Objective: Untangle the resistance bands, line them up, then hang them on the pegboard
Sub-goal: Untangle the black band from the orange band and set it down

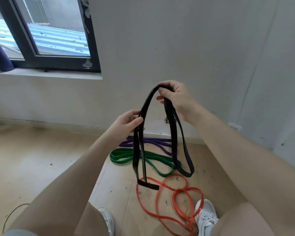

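Black band hangs doubled from my hands above the floor, clear of the others so its loops fall free. My right hand pinches the top fold in its fingers; my left hand grips one strand to separate it.

Wooden floor (scuffed) bears purple band, green band, orange band.
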Action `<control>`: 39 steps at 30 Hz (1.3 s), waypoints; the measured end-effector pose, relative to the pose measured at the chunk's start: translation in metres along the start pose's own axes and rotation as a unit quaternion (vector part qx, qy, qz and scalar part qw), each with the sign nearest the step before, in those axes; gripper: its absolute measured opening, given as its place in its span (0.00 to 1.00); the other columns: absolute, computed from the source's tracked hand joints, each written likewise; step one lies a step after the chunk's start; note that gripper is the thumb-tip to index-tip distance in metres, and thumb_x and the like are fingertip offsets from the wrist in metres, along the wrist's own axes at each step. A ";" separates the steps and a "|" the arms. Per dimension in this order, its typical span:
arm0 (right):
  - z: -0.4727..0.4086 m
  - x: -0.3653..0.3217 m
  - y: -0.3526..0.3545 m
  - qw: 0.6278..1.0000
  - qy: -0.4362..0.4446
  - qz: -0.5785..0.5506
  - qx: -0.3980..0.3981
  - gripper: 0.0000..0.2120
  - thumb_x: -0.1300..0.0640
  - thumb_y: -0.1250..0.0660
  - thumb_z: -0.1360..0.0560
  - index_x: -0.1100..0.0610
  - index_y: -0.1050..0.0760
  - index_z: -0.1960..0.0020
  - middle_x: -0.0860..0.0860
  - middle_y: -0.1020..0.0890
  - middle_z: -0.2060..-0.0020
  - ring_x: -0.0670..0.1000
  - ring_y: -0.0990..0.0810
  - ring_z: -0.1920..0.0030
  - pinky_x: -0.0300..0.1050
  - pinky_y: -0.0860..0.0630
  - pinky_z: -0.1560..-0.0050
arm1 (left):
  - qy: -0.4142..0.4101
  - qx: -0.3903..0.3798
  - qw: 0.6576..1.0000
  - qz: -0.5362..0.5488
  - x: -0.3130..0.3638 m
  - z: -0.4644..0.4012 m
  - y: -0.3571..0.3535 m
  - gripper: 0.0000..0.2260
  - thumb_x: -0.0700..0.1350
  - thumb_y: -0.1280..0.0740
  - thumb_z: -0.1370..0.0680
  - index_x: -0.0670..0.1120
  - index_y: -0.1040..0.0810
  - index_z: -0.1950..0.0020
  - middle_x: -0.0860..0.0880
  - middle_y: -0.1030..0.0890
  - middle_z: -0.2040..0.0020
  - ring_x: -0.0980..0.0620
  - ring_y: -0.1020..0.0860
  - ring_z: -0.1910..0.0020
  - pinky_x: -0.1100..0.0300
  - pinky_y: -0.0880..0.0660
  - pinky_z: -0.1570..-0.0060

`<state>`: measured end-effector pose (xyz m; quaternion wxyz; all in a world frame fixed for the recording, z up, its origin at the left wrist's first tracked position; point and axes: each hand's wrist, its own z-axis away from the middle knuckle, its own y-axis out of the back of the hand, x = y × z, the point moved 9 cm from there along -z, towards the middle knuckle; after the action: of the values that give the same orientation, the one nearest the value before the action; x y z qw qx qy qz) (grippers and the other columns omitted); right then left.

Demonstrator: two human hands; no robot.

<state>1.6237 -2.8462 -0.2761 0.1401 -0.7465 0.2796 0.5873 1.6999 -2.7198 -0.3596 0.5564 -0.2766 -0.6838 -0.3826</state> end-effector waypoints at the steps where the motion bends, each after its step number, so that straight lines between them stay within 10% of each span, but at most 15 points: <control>1: -0.001 0.001 0.006 1.000 -0.006 -0.010 0.019 0.06 0.65 0.38 0.22 0.56 0.25 0.53 0.50 0.21 0.63 0.46 0.21 0.65 0.46 0.23 0.52 | 0.001 -0.013 1.000 0.000 -0.001 -0.001 -0.004 0.12 0.42 0.40 0.20 0.46 0.28 0.37 0.51 0.20 0.54 0.55 0.20 0.55 0.57 0.23 0.48; 8: -0.001 0.014 0.018 0.998 -0.026 0.024 0.059 0.06 0.63 0.36 0.23 0.53 0.25 0.56 0.48 0.23 0.62 0.46 0.23 0.64 0.43 0.23 0.54 | 0.040 -0.043 0.998 -0.023 -0.032 0.003 -0.023 0.23 0.36 0.33 0.25 0.48 0.34 0.32 0.51 0.22 0.54 0.56 0.20 0.57 0.57 0.22 0.50; 21: -0.005 0.059 0.037 0.989 -0.096 -0.038 0.108 0.07 0.60 0.41 0.20 0.54 0.27 0.56 0.49 0.25 0.60 0.47 0.24 0.61 0.40 0.25 0.59 | 0.056 -0.043 0.997 0.027 -0.058 0.011 -0.022 0.08 0.41 0.43 0.19 0.46 0.25 0.47 0.46 0.18 0.56 0.50 0.20 0.58 0.55 0.22 0.51; 28: 0.005 0.086 0.046 0.965 -0.110 0.239 -0.027 0.17 0.61 0.37 0.23 0.52 0.33 0.35 0.52 0.23 0.56 0.48 0.22 0.59 0.38 0.27 0.58 | 0.037 0.033 0.999 0.019 -0.045 -0.002 0.001 0.11 0.41 0.47 0.17 0.48 0.26 0.51 0.50 0.25 0.64 0.54 0.29 0.68 0.61 0.30 0.61; 32: 0.029 0.109 0.016 0.932 -0.154 0.268 -0.192 0.22 0.62 0.32 0.27 0.51 0.32 0.36 0.49 0.22 0.52 0.47 0.21 0.53 0.35 0.27 0.58 | -0.005 0.007 0.986 -0.164 -0.017 -0.012 -0.010 0.08 0.43 0.42 0.19 0.48 0.29 0.41 0.51 0.24 0.60 0.55 0.27 0.64 0.61 0.28 0.60; 39: 0.028 0.087 0.014 0.972 -0.080 0.183 -0.128 0.11 0.58 0.31 0.26 0.56 0.28 0.45 0.53 0.21 0.57 0.50 0.21 0.58 0.41 0.22 0.53 | -0.052 0.159 0.968 -0.190 0.012 -0.019 -0.008 0.09 0.40 0.39 0.21 0.46 0.30 0.41 0.50 0.23 0.51 0.54 0.21 0.57 0.60 0.22 0.54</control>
<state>1.6066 -2.8642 -0.3653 -0.0445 -0.6452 0.3223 0.6913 1.7012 -2.7411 -0.3484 0.4741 -0.0693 -0.8037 -0.3527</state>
